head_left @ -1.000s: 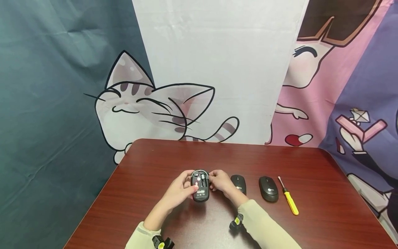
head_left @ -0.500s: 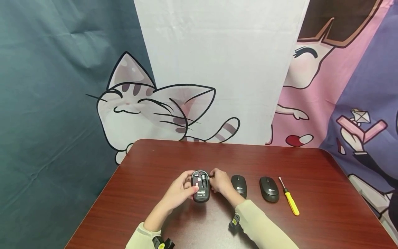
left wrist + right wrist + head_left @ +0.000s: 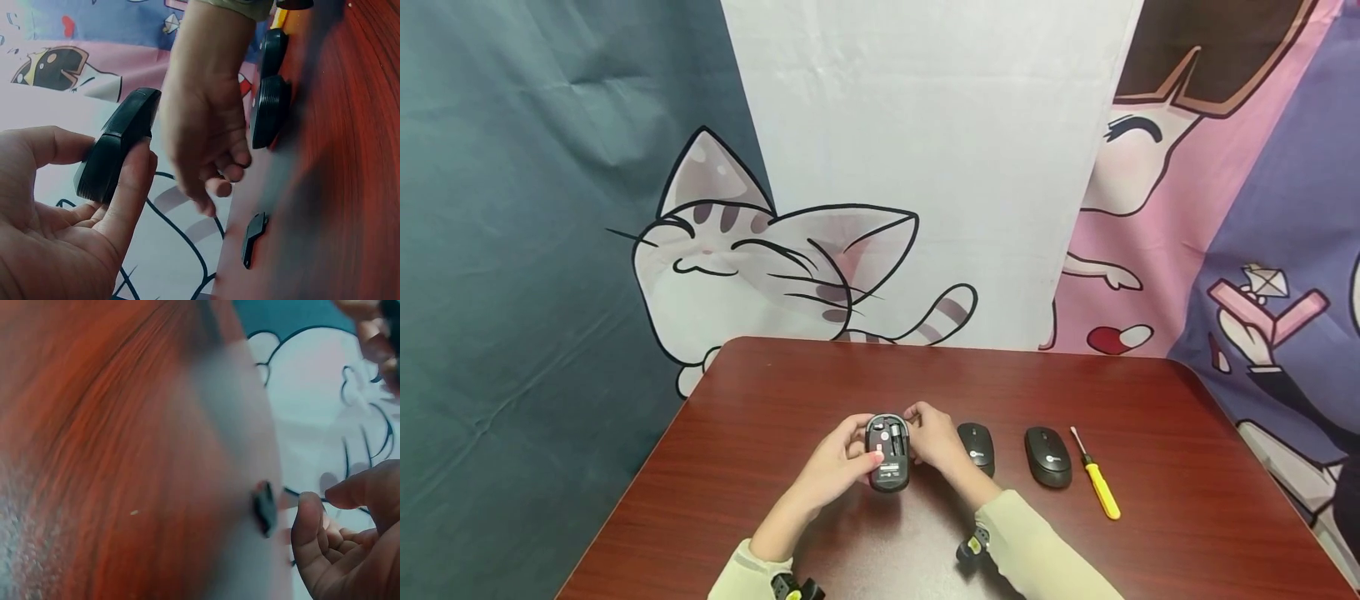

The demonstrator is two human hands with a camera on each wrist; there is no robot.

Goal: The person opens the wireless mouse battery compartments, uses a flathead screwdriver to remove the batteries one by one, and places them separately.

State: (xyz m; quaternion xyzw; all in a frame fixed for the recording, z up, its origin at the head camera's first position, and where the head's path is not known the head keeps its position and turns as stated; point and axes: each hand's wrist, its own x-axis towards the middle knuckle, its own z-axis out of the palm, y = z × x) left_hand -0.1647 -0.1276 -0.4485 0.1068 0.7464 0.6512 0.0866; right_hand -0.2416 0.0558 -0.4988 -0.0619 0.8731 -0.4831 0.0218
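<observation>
My left hand (image 3: 835,460) holds a black computer mouse (image 3: 887,475) with its underside facing me, thumb across the base. Its battery compartment (image 3: 897,440) is uncovered, with a battery showing inside. In the left wrist view the mouse (image 3: 115,147) is seen side-on between thumb and fingers. Just right of it is my right hand (image 3: 934,435), its fingers loosely bent. The right wrist view shows nothing between the right thumb and fingers (image 3: 340,494). A small black piece, perhaps the battery cover (image 3: 253,240), appears to lie on the table beyond the hands.
Right of the hands, a second black mouse (image 3: 976,443) stands partly behind the right forearm, and a third black mouse (image 3: 1048,457) stands farther right. Beside that lies a yellow-handled screwdriver (image 3: 1103,490). A printed cloth (image 3: 940,167) hangs behind the reddish-brown table (image 3: 760,375).
My left hand and the mouse have shifted slightly right and down. The right hand stays close to the mouse's right edge, with a small shift of its fingers.
</observation>
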